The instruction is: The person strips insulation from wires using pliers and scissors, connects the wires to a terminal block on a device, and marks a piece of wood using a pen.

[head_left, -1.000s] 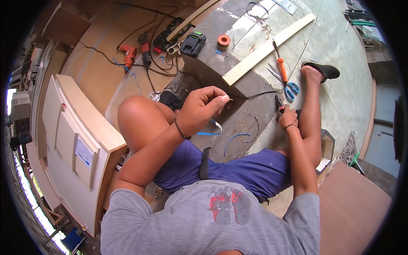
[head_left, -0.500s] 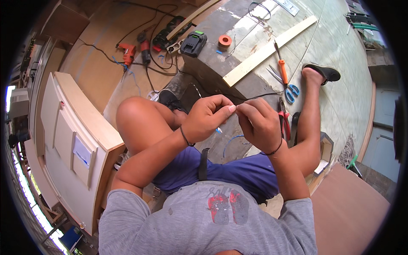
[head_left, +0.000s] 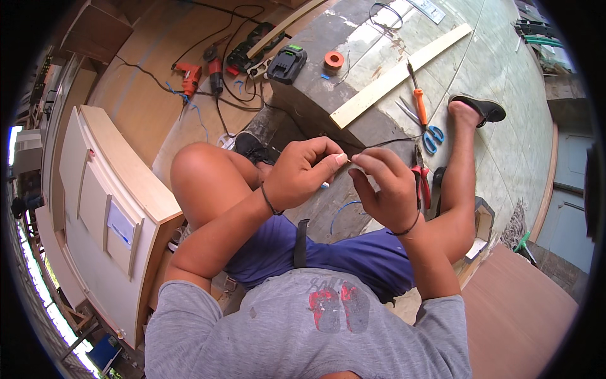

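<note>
Two fingertips of the bare left hand [head_left: 302, 177] – thumb and forefinger – pinch together on a thin, pale sliver [head_left: 348, 160], too small to identify, which sits between the hands above the lap. On the bare right hand [head_left: 388, 189], thumb and forefinger stand slightly apart, just beside it. Near that hand lie red-and-black-handled metal pliers [head_left: 425, 181]; beyond them – blue-handled steel scissors [head_left: 430, 134] and an orange-handled screwdriver [head_left: 419, 104].
</note>
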`<state>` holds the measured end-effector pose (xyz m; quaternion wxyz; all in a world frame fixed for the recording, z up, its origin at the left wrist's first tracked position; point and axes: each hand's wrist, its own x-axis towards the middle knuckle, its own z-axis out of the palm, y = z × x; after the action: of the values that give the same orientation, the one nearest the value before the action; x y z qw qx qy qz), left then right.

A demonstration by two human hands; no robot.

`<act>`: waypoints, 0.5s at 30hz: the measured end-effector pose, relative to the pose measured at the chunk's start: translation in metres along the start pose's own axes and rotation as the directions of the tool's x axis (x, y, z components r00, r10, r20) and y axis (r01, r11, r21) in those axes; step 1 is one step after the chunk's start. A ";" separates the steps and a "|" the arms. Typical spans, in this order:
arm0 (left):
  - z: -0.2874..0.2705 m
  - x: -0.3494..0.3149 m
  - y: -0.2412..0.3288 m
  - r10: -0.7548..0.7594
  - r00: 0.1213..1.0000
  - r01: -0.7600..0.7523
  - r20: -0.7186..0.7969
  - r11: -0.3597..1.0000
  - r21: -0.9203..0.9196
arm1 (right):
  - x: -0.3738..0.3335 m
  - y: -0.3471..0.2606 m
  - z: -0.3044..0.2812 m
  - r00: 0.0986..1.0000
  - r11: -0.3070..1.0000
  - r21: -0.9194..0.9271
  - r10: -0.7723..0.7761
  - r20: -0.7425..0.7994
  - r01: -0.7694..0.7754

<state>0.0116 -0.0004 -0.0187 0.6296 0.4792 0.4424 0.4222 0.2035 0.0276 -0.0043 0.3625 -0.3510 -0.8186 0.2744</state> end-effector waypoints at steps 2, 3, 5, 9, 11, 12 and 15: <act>0.000 0.000 0.000 -0.019 1.000 0.020 0.025 0.998 -0.054 | 0.003 0.002 0.003 0.982 0.975 -0.130 -0.184 -0.038 0.178; 0.000 0.000 0.000 -0.029 0.999 0.031 0.036 0.998 -0.056 | 0.004 0.002 0.003 0.982 0.976 -0.128 -0.184 -0.039 0.178; 0.001 -0.001 0.001 -0.040 0.998 0.042 0.045 0.998 -0.055 | 0.004 0.002 0.004 0.996 0.988 -0.127 -0.089 0.019 0.091; 0.005 -0.001 0.003 0.211 0.975 -0.223 0.075 0.922 0.316 | -0.007 0.005 0.003 0.748 0.592 0.458 0.547 0.376 -0.663; 0.004 -0.001 0.003 0.391 0.911 -0.401 0.129 0.776 0.487 | -0.006 0.012 -0.004 0.592 0.016 0.659 0.458 0.663 -0.752; 0.001 -0.002 0.003 0.315 0.947 -0.310 0.057 0.858 0.410 | -0.004 0.013 -0.006 0.534 -0.291 0.627 0.340 0.774 -0.723; -0.001 -0.001 0.003 0.149 0.988 -0.142 -0.026 0.973 0.183 | -0.005 -0.012 0.000 0.850 0.625 0.589 0.464 0.248 -0.513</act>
<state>0.0099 -0.0005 -0.0158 0.5420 0.5568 0.4550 0.4349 0.2016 0.0170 0.0024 0.3411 -0.4059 -0.5625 0.6344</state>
